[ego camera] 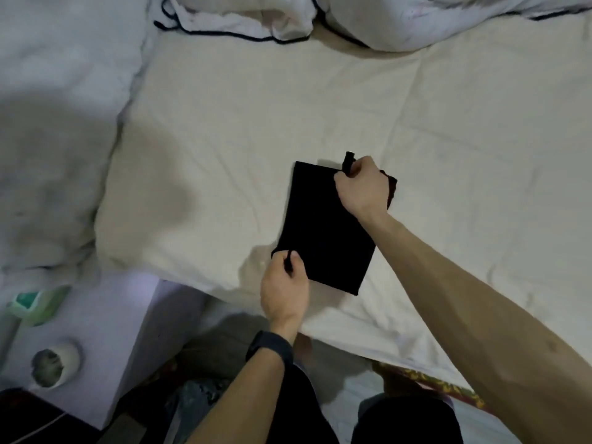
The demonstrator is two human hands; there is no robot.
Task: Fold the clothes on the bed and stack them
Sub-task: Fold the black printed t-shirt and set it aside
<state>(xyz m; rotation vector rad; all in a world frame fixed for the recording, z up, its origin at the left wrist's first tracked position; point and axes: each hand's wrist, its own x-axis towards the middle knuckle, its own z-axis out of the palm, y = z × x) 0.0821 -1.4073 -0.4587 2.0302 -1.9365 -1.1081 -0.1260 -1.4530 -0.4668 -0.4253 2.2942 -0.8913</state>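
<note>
Currently the black garment (pixel 330 225) lies folded into a narrow rectangle on the bed sheet (pixel 448 123), near the near edge. Left hand (pixel 284 290) pinches its near-left corner; right hand (pixel 360 187) grips the far-right corner. Risk: uneven pull between the hands could skew or unfold the layers.

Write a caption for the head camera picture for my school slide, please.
Left hand and right hand pinch opposite corners of a folded black garment on the cream bedsheet.

both hands (pixel 361 186) pinch corners of a folded black garment (pixel 323 229) on the bed (pixel 448 123).
</note>
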